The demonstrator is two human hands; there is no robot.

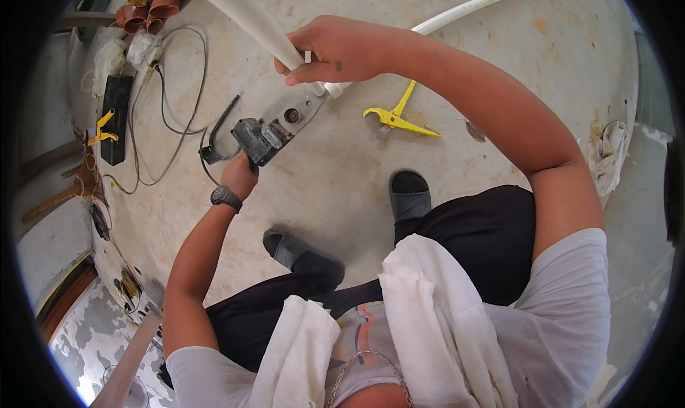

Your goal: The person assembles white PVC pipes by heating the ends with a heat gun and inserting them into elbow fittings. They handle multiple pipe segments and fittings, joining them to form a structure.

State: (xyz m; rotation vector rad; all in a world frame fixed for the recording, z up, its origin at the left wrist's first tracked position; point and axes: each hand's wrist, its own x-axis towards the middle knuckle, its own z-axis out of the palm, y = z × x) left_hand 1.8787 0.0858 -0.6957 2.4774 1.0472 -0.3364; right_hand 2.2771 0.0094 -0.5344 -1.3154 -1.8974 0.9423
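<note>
Two grips, two slants

My right hand (332, 51) is closed around a white pipe (253, 26) close to its lower end, and my left hand (242, 176) grips the lower-left end of a black tool (257, 142), its fingers mostly hidden. The pipe's long axis runs from beyond the top edge, left of centre, down and rightward; its lower end sits by the tip of the tool's metal plate (303, 112) (whether they touch, I cannot tell). The tool lies along the other diagonal, its plate pointing up and to the right, away from my left wrist.

A second white pipe (485, 4) begins near that tip too and passes beneath my right forearm, curving off toward the upper right. To the right of the plate, well within the bend of that arm, a yellow hand tool (396, 119) lies on the concrete floor (342, 172). On the left, a looping black cable (205, 51) limits the room, with a long black box (115, 101) beyond it. Toward me, open concrete stretches from the tool down to my dark sandals (410, 187).
</note>
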